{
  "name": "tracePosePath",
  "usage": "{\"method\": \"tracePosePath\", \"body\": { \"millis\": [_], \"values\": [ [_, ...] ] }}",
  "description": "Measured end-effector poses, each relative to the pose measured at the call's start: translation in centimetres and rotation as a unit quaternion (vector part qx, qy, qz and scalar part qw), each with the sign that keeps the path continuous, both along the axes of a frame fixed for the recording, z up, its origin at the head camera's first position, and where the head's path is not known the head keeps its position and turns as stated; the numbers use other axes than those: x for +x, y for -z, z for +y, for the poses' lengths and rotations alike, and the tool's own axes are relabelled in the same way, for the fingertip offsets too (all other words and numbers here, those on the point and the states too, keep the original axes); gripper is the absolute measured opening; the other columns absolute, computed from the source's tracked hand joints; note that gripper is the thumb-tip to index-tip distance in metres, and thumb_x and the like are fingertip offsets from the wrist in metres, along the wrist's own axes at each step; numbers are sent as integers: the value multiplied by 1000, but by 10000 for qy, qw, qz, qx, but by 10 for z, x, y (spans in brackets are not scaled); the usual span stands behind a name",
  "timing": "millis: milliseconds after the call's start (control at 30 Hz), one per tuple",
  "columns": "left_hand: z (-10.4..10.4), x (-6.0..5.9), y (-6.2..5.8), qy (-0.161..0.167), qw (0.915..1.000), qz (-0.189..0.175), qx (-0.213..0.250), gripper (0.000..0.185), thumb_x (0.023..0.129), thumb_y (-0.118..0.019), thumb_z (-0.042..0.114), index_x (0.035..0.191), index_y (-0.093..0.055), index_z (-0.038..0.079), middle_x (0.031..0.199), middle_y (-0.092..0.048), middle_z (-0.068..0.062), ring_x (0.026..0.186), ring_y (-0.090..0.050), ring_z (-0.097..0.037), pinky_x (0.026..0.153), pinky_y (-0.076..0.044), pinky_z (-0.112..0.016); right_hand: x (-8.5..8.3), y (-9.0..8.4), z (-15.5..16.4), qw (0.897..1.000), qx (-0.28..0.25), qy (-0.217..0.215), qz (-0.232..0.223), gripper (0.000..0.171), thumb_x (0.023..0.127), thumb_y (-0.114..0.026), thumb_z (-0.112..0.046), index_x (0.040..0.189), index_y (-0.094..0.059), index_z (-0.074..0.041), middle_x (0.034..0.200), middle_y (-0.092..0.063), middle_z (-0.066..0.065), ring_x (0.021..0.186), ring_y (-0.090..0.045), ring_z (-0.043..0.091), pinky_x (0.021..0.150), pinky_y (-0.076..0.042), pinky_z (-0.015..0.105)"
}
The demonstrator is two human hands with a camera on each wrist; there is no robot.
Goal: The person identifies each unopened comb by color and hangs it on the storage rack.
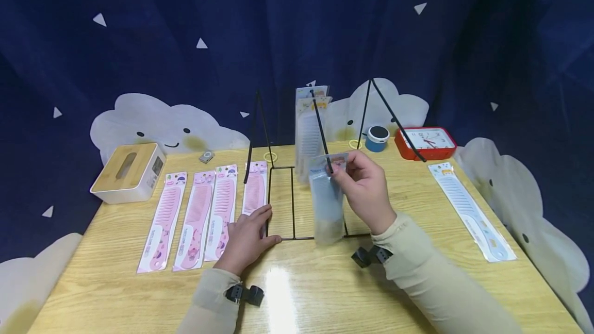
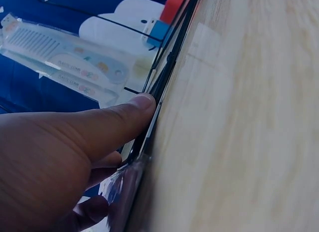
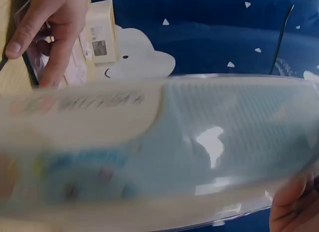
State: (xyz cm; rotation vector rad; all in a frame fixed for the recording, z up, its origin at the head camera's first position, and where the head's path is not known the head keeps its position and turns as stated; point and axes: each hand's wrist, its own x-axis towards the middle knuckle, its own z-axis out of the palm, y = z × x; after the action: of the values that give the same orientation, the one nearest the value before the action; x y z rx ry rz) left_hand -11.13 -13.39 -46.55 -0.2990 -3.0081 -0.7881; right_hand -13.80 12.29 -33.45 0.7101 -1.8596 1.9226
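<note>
Here your right hand (image 1: 366, 189) pinches the top of one packaged blue comb (image 1: 327, 202), hanging at the wire rack (image 1: 297, 205)'s hook; it looks light, bendy and slick, so grip the card header. Your left hand (image 1: 248, 238) presses flat on the rack base. Four pink combs (image 1: 199, 215) lie just left of it, one blue comb (image 1: 471, 210) far right.

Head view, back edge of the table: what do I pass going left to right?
Tissue box → small grey clip → yellow rubber band → blue round container → red alarm clock.
</note>
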Motion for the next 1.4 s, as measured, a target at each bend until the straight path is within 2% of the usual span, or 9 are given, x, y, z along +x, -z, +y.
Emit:
{"method": "tracePosePath", "body": {
  "millis": [233,467,567,667,767,1000,1233,1333,1400],
  "values": [
    [-2,-1,0,-59,10000,-9,-24,75,80,-82,45,143,-57,12,153,-48,2,101,-52,-26,78,-33,-46,-4,15,-5,9964,-402,-261,-703,11,89,-59,17,84,-50,16,101,-69,-5,88,-64,9,75,-53,20],
    [-1,-1,1,-78,9999,-5,70,74,80,-82,44,143,-58,12,153,-48,2,99,-51,-25,78,-33,-45,-8,22,-6,9932,-652,-236,-931,12,87,-64,17,84,-53,12,98,-69,-1,88,-66,12,76,-54,23],
    [-1,0,1,-82,9999,-46,68,75,80,-82,44,143,-57,13,153,-47,3,99,-51,-24,78,-32,-44,-8,23,-3,9928,-403,-199,-1112,9,86,-67,13,90,-60,9,104,-69,0,92,-65,13,78,-55,25],
    [-1,0,2,-90,9999,-49,60,75,81,-82,45,144,-57,14,154,-47,3,100,-51,-24,77,-32,-43,-8,26,-1,9910,42,-273,-1309,20,87,-72,4,106,-67,7,116,-68,4,99,-65,16,81,-55,28],
    [-2,0,1,-110,9999,-22,72,74,80,-82,44,143,-57,13,153,-48,3,99,-51,-24,77,-32,-44,-10,32,1,9872,357,-411,-1496,29,88,-73,-1,116,-66,7,119,-67,11,102,-65,20,84,-56,31],
    [-2,1,-1,-88,9999,-1,61,74,80,-82,44,142,-58,12,153,-48,2,101,-51,-25,78,-32,-44,-19,58,7,9775,692,-435,-1942,32,89,-73,-3,119,-65,7,121,-67,18,104,-65,22,87,-54,32],
    [0,0,1,-12,10000,-38,-12,73,80,-82,44,141,-59,11,153,-48,2,101,-52,-25,78,-33,-45,-29,88,13,9679,740,-469,-2355,24,91,-74,-10,109,-67,5,122,-68,16,108,-64,22,89,-51,31],
    [0,0,0,-12,10000,-38,-30,73,80,-82,44,141,-59,11,153,-49,2,101,-52,-26,78,-33,-45,-32,97,13,9669,697,-401,-2422,22,93,-71,-12,107,-66,4,122,-68,15,110,-63,21,91,-51,32],
    [0,0,0,-28,10000,-42,-25,73,80,-82,44,141,-59,11,153,-49,2,102,-52,-26,79,-33,-46,-33,100,12,9670,633,-294,-2451,18,94,-71,-13,100,-65,3,118,-68,13,107,-63,20,90,-51,34]
  ]
}}
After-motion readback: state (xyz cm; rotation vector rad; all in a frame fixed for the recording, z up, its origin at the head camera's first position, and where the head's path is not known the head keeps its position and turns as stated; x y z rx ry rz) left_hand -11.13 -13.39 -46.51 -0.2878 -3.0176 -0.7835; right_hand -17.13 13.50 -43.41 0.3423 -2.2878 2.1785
